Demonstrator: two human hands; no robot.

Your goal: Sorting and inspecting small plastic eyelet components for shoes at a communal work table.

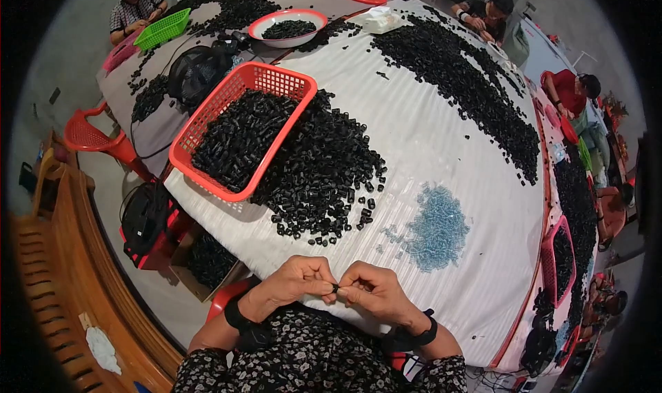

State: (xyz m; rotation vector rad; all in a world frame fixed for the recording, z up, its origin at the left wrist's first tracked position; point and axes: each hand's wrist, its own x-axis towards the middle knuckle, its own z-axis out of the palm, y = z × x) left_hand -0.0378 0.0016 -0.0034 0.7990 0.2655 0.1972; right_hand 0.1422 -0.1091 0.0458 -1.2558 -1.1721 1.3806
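Note:
Close in front of me, at the near edge of the table, my left hand [306, 278] and my right hand [372, 291] meet fingertip to fingertip. Between them they pinch a small black plastic piece [335, 289], mostly covered by the fingers. Just beyond my hands lies a heap of short black plastic pieces [321, 172]. A red plastic basket [252, 194] filled with longer black pieces stands against that heap on its left. To the right of it, a pile of small clear bluish pieces [437, 229] is spread on the white table cover.
A long band of black pieces [462, 75] covers the far right of the table. A white basin with a red rim [289, 42] and a green basket [163, 28] stand farther back. Several people sit around the tables. At left are a wooden bench [89, 289] and a red chair [96, 134].

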